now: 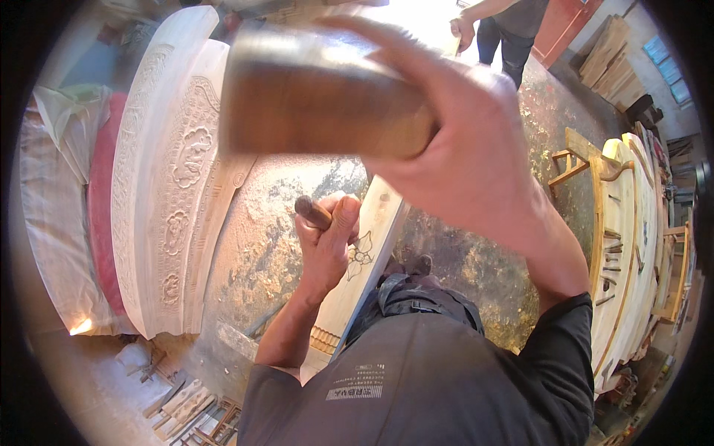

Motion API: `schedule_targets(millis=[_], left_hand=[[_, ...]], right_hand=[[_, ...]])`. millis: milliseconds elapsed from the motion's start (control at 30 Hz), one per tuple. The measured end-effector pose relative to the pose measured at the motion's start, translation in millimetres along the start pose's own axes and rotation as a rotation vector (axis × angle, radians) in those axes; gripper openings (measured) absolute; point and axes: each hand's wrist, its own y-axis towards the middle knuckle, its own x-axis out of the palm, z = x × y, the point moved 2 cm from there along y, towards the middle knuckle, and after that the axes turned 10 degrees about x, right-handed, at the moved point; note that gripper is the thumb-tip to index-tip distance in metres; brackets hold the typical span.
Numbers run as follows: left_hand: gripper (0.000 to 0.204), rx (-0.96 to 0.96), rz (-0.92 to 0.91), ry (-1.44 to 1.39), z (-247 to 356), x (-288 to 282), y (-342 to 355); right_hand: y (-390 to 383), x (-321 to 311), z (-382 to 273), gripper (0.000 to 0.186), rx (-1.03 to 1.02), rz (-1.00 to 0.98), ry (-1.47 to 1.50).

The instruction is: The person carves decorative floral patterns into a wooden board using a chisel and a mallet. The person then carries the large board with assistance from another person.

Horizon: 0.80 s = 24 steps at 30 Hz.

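Raised close to the camera, my right hand [468, 141] grips a thick, block-shaped wooden mallet [320, 104], blurred by motion; any handle on it is hidden. Lower and to the left, my left hand [331, 238] is wrapped round a carving chisel [312, 212]. Only the round brown end of the chisel's handle shows, and its blade is hidden by my fist. Under and beside that fist lies a long pale wooden board [349, 293], with a flower outline on it and a ribbed carved band near its close end. The mallet is apart from the chisel.
Large carved pale panels [160, 223] stand at the left beside a plastic-covered stack [63, 223]. At the right, small tools lie on a wooden bench [613, 223]. Another person [513, 30] stands at the far side. Wood dust covers the floor [260, 238].
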Motion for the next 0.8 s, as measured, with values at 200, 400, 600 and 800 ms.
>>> schedule_targets(millis=[200, 400, 600, 800], left_hand=[[0.046, 0.011, 0.106, -0.048, 4.2, 12.6, -2.7], [0.041, 0.119, 0.078, -0.146, 0.3, 7.0, -5.5], [0.044, 0.053, 0.128, -0.080, 3.7, 20.8, -5.0], [0.045, 0.248, 0.171, -0.026, 5.7, 20.1, -22.3]], right_hand=[[6.2, -5.7, -4.7, 0.044, -0.063, -0.168, -0.017], [21.3, -1.0, 2.5, 0.032, -0.020, -0.099, 0.000], [-11.0, 21.8, 1.0, 0.029, -0.301, -0.211, -0.501], [-11.8, -1.4, 14.6, 0.035, -0.214, 0.033, -0.176]])
